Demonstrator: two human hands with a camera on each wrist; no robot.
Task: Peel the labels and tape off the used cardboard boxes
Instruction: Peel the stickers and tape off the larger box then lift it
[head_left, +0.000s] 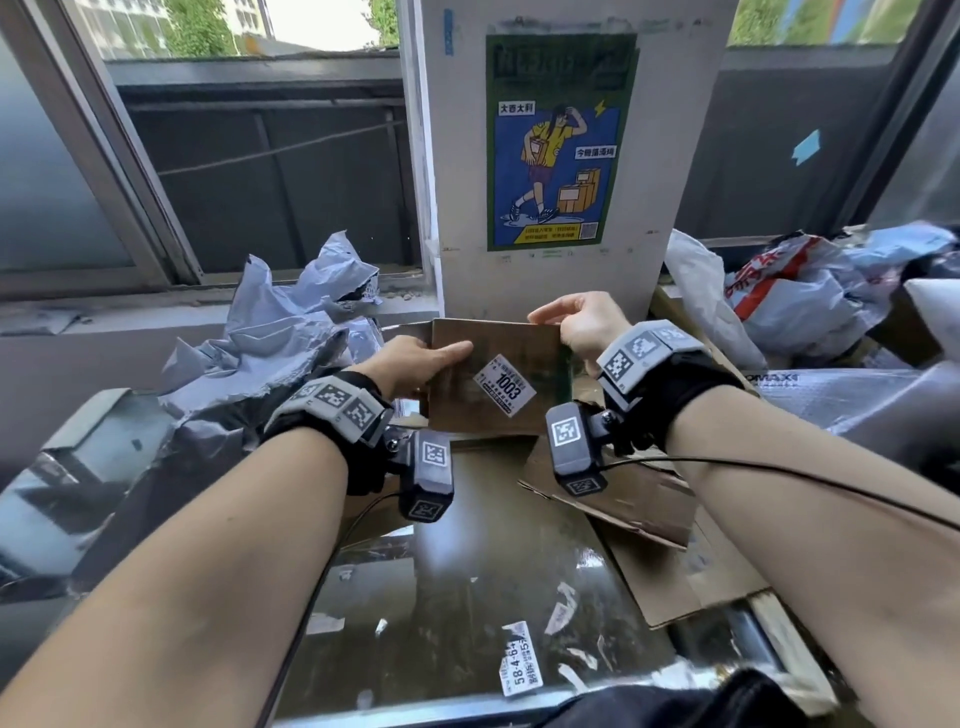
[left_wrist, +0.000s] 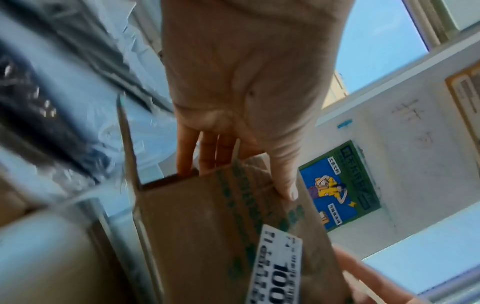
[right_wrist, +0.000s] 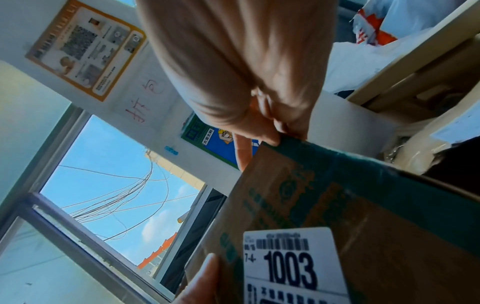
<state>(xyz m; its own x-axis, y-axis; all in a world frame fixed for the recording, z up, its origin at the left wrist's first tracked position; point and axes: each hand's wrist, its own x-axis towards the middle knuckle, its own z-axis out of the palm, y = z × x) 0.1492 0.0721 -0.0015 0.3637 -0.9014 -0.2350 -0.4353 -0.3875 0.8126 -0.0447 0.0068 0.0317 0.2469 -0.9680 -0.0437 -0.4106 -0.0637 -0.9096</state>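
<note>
While both hands hold it above the counter (head_left: 467, 571), the cardboard box (head_left: 493, 384) stands upright between them, in front of a white pillar (head_left: 545, 270) that carries a blue and green poster (head_left: 558, 140).

Left: crumpled grey plastic mailers (head_left: 270, 343) are piled on the sill beside the window (head_left: 260, 171). The left hand (head_left: 415, 364) grips the box's left edge; in the left wrist view its thumb (left_wrist: 283, 181) lies across the printed face and the fingers (left_wrist: 205, 156) reach behind the panel. Grip closed on the box.

Centre: a white label (head_left: 505, 385) printed "1003" is stuck to the box's near face, tilted, fully flat as far as the views show. Green print runs along the face beside it. On the counter below lie torn label scraps and one larger peeled sticker (head_left: 519, 660).

Right: the right hand (head_left: 582, 327) pinches the box's top right corner; the right wrist view shows thumb and fingertips (right_wrist: 262, 131) closed on the green-edged rim. Flattened cardboard sheets (head_left: 639, 519) lie on the counter under the right forearm. Further right, white and red plastic bags (head_left: 795, 291) are heaped.
</note>
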